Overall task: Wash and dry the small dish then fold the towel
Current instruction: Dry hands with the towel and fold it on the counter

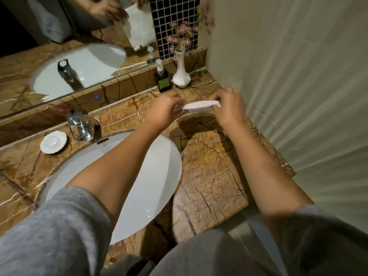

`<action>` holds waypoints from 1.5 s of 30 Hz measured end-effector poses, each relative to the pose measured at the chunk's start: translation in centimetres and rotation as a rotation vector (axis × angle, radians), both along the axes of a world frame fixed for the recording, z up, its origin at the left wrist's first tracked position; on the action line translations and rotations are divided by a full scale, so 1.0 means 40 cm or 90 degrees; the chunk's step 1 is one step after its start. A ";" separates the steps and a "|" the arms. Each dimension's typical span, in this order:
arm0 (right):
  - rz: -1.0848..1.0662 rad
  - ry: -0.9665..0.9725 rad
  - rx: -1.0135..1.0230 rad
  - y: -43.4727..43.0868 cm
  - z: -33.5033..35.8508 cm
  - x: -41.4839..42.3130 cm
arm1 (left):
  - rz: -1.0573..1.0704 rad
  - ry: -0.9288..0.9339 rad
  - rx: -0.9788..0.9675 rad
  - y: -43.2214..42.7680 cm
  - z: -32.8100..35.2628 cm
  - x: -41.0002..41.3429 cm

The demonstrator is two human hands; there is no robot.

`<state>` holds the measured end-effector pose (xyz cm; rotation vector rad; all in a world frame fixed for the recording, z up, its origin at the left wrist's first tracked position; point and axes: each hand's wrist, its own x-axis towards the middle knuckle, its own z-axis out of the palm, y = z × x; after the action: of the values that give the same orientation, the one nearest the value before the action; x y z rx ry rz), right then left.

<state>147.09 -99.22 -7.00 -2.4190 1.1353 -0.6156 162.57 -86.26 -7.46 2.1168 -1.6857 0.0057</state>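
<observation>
A white towel (199, 106) hangs stretched between both hands, above the brown marble counter (211, 176) to the right of the sink. My left hand (162, 111) pinches its left end and my right hand (229, 105) pinches its right end. The towel looks folded into a narrow band, seen nearly edge-on. The small white dish (53, 142), shell-shaped, rests on the counter left of the chrome tap (79, 126), apart from both hands.
The white oval sink (155, 176) lies under my left forearm. A dark soap pump bottle (163, 79) and a white vase (180, 74) with pink flowers stand at the back. A mirror (59, 56) runs behind, and a pale ribbed wall (298, 76) closes the right side.
</observation>
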 end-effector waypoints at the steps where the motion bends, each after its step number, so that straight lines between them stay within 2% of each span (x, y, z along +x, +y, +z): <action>1: -0.006 -0.015 -0.007 0.000 -0.007 -0.003 | -0.011 -0.010 -0.004 0.004 -0.001 -0.006; 4: -0.021 -0.001 -0.018 0.007 -0.061 -0.037 | -0.046 0.001 0.026 0.021 -0.036 -0.052; 9: -0.006 0.159 0.032 0.058 -0.208 -0.147 | -0.097 0.036 0.239 0.066 -0.166 -0.186; 11: -0.011 0.188 0.055 0.084 -0.251 -0.198 | -0.111 0.022 0.280 0.082 -0.210 -0.225; 20: -0.051 0.192 0.076 0.115 -0.292 -0.239 | -0.253 -0.002 0.210 0.125 -0.266 -0.250; 27: -0.092 0.181 0.064 0.128 -0.292 -0.161 | -0.141 0.075 0.187 0.127 -0.292 -0.278; 32: 0.012 0.141 0.044 0.129 -0.303 -0.091 | -0.078 0.052 0.133 0.106 -0.293 -0.247; 39: 0.098 0.262 0.031 0.115 -0.380 -0.056 | 0.104 -0.001 0.322 0.043 -0.358 -0.220; 45: 0.129 0.281 -0.017 0.105 -0.413 -0.070 | 0.128 -0.031 0.308 0.052 -0.399 -0.228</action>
<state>144.30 -95.02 -23.53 -2.7286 1.0194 -0.0289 153.45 -84.17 -23.42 2.6497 -1.6132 -0.3237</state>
